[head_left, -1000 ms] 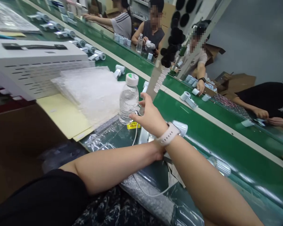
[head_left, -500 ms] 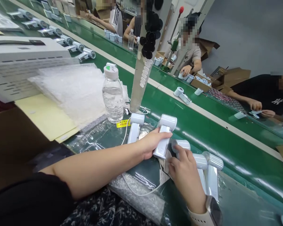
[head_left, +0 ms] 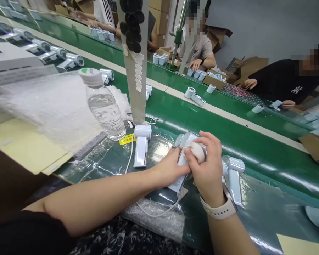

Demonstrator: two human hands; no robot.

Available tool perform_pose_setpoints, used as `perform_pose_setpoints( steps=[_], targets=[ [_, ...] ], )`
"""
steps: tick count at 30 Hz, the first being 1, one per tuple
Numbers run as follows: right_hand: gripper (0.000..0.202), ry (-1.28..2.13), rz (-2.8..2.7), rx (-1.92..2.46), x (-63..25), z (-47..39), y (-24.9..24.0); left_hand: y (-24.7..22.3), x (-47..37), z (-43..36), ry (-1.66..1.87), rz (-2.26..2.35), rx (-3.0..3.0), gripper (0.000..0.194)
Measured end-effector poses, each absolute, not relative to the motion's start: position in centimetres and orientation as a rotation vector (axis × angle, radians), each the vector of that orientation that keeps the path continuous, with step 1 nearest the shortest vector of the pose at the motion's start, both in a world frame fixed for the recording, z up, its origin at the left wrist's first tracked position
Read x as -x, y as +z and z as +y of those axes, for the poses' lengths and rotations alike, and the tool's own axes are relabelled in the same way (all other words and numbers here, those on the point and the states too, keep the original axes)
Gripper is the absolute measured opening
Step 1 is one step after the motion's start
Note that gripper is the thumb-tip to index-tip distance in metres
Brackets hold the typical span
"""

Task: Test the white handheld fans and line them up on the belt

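Note:
A light-blue handheld fan [head_left: 177, 185], with a round barrel head and a flat handle, is tilted in my left hand [head_left: 168, 169]. My left fingers are wrapped round its handle, partly hiding it. My right hand [head_left: 209, 168] presses a bunched white cloth [head_left: 197, 150] against the barrel, its fingers curled over the cloth and head. To the left, another handheld fan [head_left: 141, 150] lies on the dark work mat. Just right of my right wrist lie further fans, the nearest whole one [head_left: 234, 179] with its handle toward me.
A water bottle [head_left: 104, 111] and a metal post [head_left: 136, 81] stand left of my hands. Behind runs a green conveyor belt [head_left: 244, 141] with a few parts. A white cable [head_left: 159, 214] loops near bubble wrap [head_left: 162, 225]. Co-workers sit across the belt.
My right hand has come up from beside the fan onto its barrel with the white cloth. The held fan has tilted and sits lower. The view has shifted right.

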State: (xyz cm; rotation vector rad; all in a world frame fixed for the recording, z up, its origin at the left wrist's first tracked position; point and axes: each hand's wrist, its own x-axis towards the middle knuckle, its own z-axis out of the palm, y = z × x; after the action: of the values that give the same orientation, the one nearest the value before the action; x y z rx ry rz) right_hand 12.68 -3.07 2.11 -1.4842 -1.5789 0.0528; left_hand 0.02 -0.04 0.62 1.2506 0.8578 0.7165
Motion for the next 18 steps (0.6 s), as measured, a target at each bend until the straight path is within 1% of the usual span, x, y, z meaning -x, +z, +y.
perform_pose_setpoints(
  steps=[2,3,4,6,8,10,15,18],
  targets=[
    [0.047,0.152,-1.574,1.513,-12.8,-2.9,2.0,0.6,0.1,-0.1,0.65,0.926,-1.488,0.044],
    [0.054,0.181,-1.575,1.54,-12.9,-3.0,2.0,0.7,0.1,-0.1,0.61,0.944,-1.565,0.046],
    [0.055,0.194,-1.584,1.569,-13.2,-3.1,2.0,0.8,0.2,-0.1,0.576,0.945,-1.607,0.047],
    [0.05,0.202,-1.636,1.602,-13.8,-3.3,2.1,1.0,0.3,0.0,0.518,0.958,-1.62,0.047],
    [0.049,0.234,-1.707,1.597,-14.6,-3.7,2.4,1.3,0.5,0.2,0.489,0.955,-1.62,0.049],
    [0.052,0.284,-1.765,1.582,-15.5,-4.0,2.6,1.5,0.7,0.3,0.491,0.933,-1.616,0.05],
    [0.06,0.316,-1.821,1.583,-16.6,-4.6,2.6,1.8,1.2,0.5,0.523,0.927,-1.555,0.044],
    [0.065,0.346,-1.83,1.569,-16.7,-4.6,2.2,1.9,1.2,0.6,0.556,0.934,-1.485,0.044]
  ],
)
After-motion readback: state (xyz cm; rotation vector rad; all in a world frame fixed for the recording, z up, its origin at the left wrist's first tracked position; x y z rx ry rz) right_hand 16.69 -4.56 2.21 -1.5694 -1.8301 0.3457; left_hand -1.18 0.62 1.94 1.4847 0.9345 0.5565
